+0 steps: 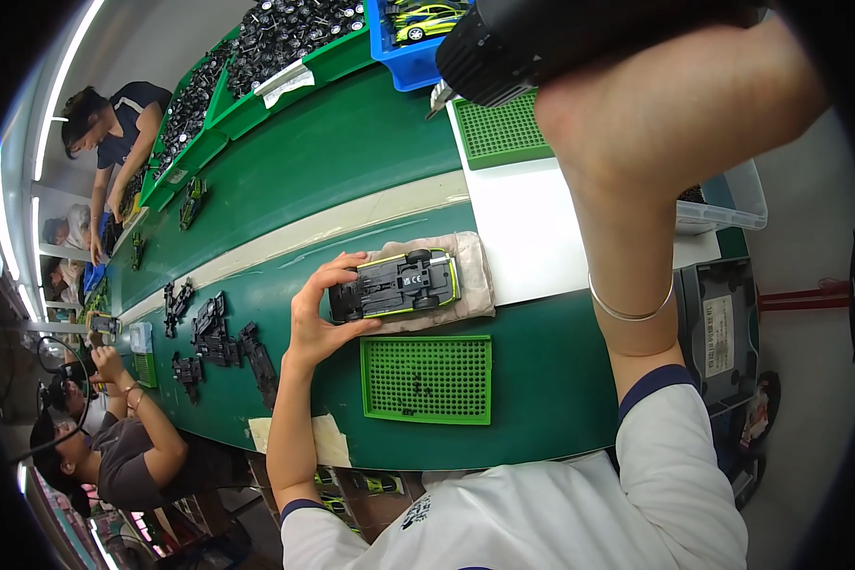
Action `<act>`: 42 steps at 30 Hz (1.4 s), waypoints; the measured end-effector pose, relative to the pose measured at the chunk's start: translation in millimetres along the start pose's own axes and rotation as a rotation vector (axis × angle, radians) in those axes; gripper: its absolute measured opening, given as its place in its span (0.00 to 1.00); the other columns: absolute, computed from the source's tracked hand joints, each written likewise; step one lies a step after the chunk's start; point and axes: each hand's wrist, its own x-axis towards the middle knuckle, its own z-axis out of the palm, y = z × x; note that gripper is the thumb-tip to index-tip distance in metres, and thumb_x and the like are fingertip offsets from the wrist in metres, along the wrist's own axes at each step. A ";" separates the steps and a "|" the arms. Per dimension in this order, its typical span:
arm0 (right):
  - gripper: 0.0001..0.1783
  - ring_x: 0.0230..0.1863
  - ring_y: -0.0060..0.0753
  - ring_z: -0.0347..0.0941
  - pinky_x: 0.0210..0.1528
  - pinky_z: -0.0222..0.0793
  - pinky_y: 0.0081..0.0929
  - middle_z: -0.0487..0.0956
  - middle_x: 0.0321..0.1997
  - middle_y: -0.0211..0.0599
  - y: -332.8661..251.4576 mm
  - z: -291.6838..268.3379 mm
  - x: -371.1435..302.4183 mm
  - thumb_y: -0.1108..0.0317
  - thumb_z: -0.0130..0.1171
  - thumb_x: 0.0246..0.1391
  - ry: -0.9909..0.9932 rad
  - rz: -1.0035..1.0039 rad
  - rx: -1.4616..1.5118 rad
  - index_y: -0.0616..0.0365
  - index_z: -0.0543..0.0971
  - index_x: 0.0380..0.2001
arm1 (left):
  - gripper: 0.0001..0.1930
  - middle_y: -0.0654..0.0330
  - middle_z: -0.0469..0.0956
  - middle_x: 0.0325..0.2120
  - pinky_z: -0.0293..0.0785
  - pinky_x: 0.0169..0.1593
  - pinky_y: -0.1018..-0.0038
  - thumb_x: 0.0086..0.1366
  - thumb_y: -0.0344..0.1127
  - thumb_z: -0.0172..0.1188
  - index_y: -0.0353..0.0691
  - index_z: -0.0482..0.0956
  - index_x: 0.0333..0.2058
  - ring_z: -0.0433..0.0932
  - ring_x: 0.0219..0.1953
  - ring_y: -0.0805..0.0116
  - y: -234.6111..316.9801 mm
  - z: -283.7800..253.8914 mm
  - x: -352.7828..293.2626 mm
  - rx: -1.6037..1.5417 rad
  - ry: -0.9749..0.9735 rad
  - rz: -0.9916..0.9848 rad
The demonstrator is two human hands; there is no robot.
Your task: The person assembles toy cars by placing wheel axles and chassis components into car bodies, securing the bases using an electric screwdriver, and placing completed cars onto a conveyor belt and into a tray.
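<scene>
A toy car (399,285) lies upside down on a folded beige cloth (480,275), its black underside up and yellow-green body edge showing. My left hand (318,304) grips the car's left end between thumb and fingers. High at the upper right, my right hand (594,114) is wrapped round a black power screwdriver (503,52). Its metal tip (439,98) points down and left, well apart from the car. My right fingers are mostly hidden behind the tool and wrist. Just below the cloth sits a green perforated tray (427,375) with a few small dark screws in it.
Several black chassis parts (217,332) lie left of my left hand. Green bins (290,81) of wheeled parts and a blue bin (408,62) of car bodies stand at the far side. Another green tray (499,131) rests on white board. Co-workers (114,123) sit along the left.
</scene>
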 end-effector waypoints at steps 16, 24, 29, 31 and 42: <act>0.52 0.19 0.23 0.61 0.25 0.61 0.25 0.63 0.23 0.29 14.5 4.6 7.6 0.18 0.39 0.31 -0.187 0.075 0.105 0.53 0.62 0.48 | 0.34 0.51 0.70 0.49 0.64 0.56 0.66 0.36 0.30 0.73 0.39 0.67 0.45 0.68 0.54 0.55 -3.2 1.9 -6.9 0.064 -0.003 -0.030; 0.55 0.19 0.22 0.62 0.25 0.62 0.25 0.64 0.24 0.29 3.3 53.2 -36.4 0.16 0.38 0.30 -0.397 0.192 0.212 0.53 0.61 0.50 | 0.55 0.48 0.56 0.59 0.50 0.63 0.63 0.33 0.42 0.77 0.47 0.49 0.59 0.55 0.62 0.55 -24.9 -6.2 -15.2 -0.302 -0.073 -0.053; 0.57 0.19 0.22 0.62 0.25 0.62 0.25 0.64 0.24 0.29 0.0 92.6 -70.4 0.15 0.37 0.29 -0.512 0.302 0.185 0.53 0.60 0.51 | 0.53 0.49 0.60 0.57 0.51 0.63 0.63 0.35 0.36 0.76 0.44 0.49 0.58 0.57 0.60 0.57 -24.0 -14.7 -14.6 -0.309 -0.155 -0.118; 0.55 0.15 0.23 0.62 0.20 0.64 0.23 0.65 0.20 0.31 2.6 109.1 -98.5 0.16 0.38 0.29 -0.478 0.389 0.098 0.54 0.58 0.48 | 0.50 0.52 0.62 0.55 0.54 0.62 0.64 0.35 0.38 0.76 0.43 0.53 0.57 0.60 0.60 0.58 -23.8 -16.9 -17.6 -0.317 -0.101 -0.131; 0.52 0.14 0.24 0.64 0.18 0.64 0.20 0.66 0.19 0.33 16.6 115.5 -149.2 0.18 0.38 0.32 -0.531 0.709 -0.103 0.55 0.57 0.45 | 0.50 0.51 0.67 0.52 0.58 0.61 0.66 0.36 0.33 0.75 0.47 0.54 0.59 0.64 0.56 0.58 -28.0 -15.0 -20.8 -0.357 -0.032 -0.077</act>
